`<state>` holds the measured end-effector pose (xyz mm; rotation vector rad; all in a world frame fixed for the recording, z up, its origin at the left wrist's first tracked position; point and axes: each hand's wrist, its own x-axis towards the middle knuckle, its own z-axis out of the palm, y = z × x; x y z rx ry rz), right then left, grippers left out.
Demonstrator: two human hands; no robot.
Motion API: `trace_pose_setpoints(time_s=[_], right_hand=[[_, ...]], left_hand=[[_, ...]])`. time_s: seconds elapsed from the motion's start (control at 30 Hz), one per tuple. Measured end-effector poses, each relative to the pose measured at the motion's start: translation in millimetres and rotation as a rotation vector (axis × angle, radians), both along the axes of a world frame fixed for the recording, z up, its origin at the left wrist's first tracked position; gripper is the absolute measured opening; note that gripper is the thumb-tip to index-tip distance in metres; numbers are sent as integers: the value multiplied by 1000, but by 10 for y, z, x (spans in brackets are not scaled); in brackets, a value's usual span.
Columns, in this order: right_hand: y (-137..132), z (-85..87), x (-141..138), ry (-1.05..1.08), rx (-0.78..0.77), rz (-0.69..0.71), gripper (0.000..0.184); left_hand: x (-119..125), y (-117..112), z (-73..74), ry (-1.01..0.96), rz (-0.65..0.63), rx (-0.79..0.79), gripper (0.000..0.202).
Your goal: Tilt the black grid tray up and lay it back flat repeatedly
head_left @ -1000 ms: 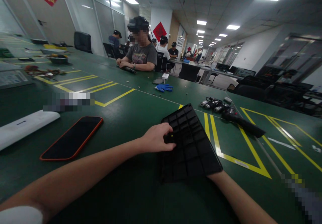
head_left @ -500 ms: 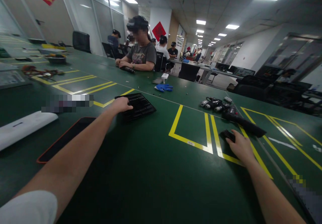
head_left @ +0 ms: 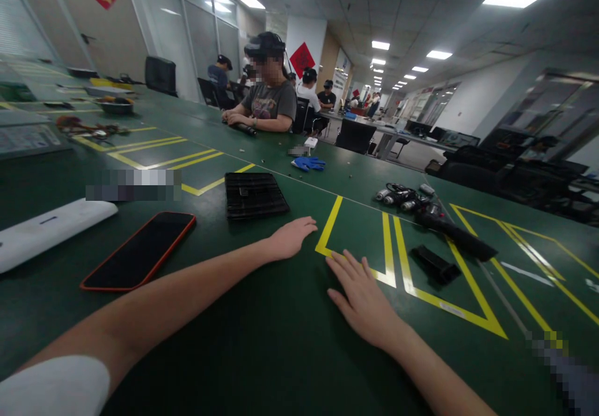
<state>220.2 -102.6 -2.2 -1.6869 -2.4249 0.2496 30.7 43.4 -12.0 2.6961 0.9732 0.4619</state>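
My left hand (head_left: 292,237) is empty, its fingers stretched forward over the green table (head_left: 262,353), just in front of a black ribbed plastic tray (head_left: 256,196). To its right, my right hand (head_left: 362,294) lies flat with its fingers spread, the fingertips by a yellow tape corner. A small black plastic part (head_left: 435,265) rests inside the right-hand tape outline, apart from both hands. Left of my left forearm lies a phone with an orange edge (head_left: 140,252).
A long white case (head_left: 56,230) lies at the left. Black and silver cylindrical parts with cables (head_left: 405,196) and a dark tube (head_left: 456,235) sit at the right. A blue glove (head_left: 309,164) lies farther back. Across the table sits a person in a grey shirt (head_left: 269,101).
My left hand has let go of the black tray and moved right. My right hand has released the small black part and moved left to the tape corner. The view has shifted slightly.
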Motion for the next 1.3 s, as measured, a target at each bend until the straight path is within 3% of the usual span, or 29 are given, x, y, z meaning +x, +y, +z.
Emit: trace_pose_setpoints(time_s=[0.1, 0.2, 0.27, 0.33, 0.47, 0.53, 0.6, 0.67, 0.77, 0.83, 0.9, 1.0, 1.13, 1.2, 1.3], right_hand=[[-93, 16, -76, -29, -68, 46, 52], [-50, 15, -18, -3, -40, 67, 51], [46, 10, 118, 9, 36, 54, 49], [163, 0, 367, -16, 170, -68, 48], [324, -81, 1114, -212, 413, -524, 51], [343, -163, 1465, -315, 400, -705, 54], [343, -248, 1705, -325, 262, -772, 55], [344, -311, 1817, -306, 178, -772, 56], [358, -350, 1829, -296, 170, -782, 58], [366, -350, 1809, -285, 159, -794, 59], [369, -340, 1801, -268, 148, -797, 60], [364, -321, 1803, -243, 130, -806, 60], [357, -302, 1802, -229, 108, -817, 60], [358, -305, 1804, -235, 112, -809, 60], [362, -323, 1811, -246, 125, -799, 60]], left_hand=[[-49, 30, -72, 77, 8, -42, 53], [-59, -24, 8, 34, 29, 51, 42], [-22, -190, 88, -15, 7, 134, 38], [31, -437, 150, -22, -97, 150, 40], [118, -886, 200, 111, -385, 38, 45], [138, -981, 212, 146, -404, 2, 45], [145, -999, 219, 146, -396, -14, 43], [148, -969, 221, 129, -401, 0, 39], [145, -845, 227, 122, -358, 139, 30], [121, -689, 240, 172, -244, 249, 27], [69, -493, 250, 248, -39, 286, 24], [-40, -234, 220, 339, 214, 202, 22], [-129, -92, 142, 311, 171, 82, 18], [-151, -31, 169, 177, 192, 1, 14], [-275, 177, 341, -224, 387, -276, 12]])
